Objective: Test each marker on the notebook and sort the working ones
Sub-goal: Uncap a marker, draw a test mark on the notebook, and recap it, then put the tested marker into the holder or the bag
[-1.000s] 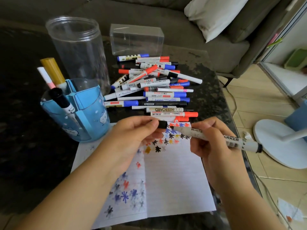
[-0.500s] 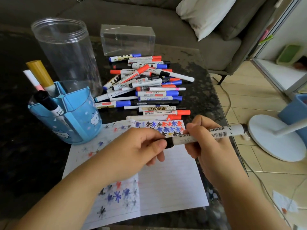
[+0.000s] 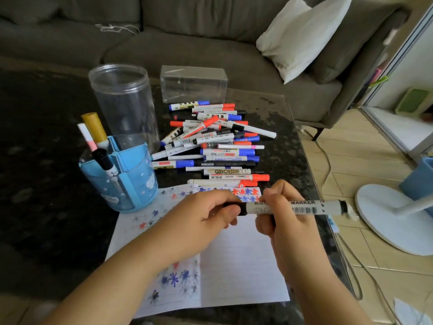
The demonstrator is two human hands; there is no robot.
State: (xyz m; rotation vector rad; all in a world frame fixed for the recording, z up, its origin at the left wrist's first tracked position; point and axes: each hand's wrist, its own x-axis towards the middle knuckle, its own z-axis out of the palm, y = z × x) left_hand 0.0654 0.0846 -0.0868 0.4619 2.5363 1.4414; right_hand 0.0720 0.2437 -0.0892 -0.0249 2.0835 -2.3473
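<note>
Two hands hold one whiteboard marker [image 3: 302,207] level above the open notebook [image 3: 241,261]. The left hand [image 3: 206,219] has its grip closed on the black cap [image 3: 230,208] at the marker's left end, thumb and fingers curled round it. The right hand [image 3: 283,221] has its grip wrapped round the white barrel just right of the cap. The barrel carries black lettering reading "MARKER", a barcode, and a dark band at its far right end, which juts past the table [image 3: 288,127] edge.

Beyond both grips lies one loose pile of markers [image 3: 215,141], too overlapped to count exactly, with white barrels and red, blue or black caps. Up and to the left of the left grip stands one blue pen holder [image 3: 131,181] holding three markers: one yellow-capped [image 3: 93,125], one pink and white [image 3: 86,137], one black-capped [image 3: 104,160]. Behind it stands one clear jar [image 3: 124,102]; right of the jar sits one clear box [image 3: 194,83].

Beneath the grips, the notebook shows two pages. Small red, blue and black star-shaped test marks run along its far edge and down the left page; the right page is mostly blank ruled paper.
</note>
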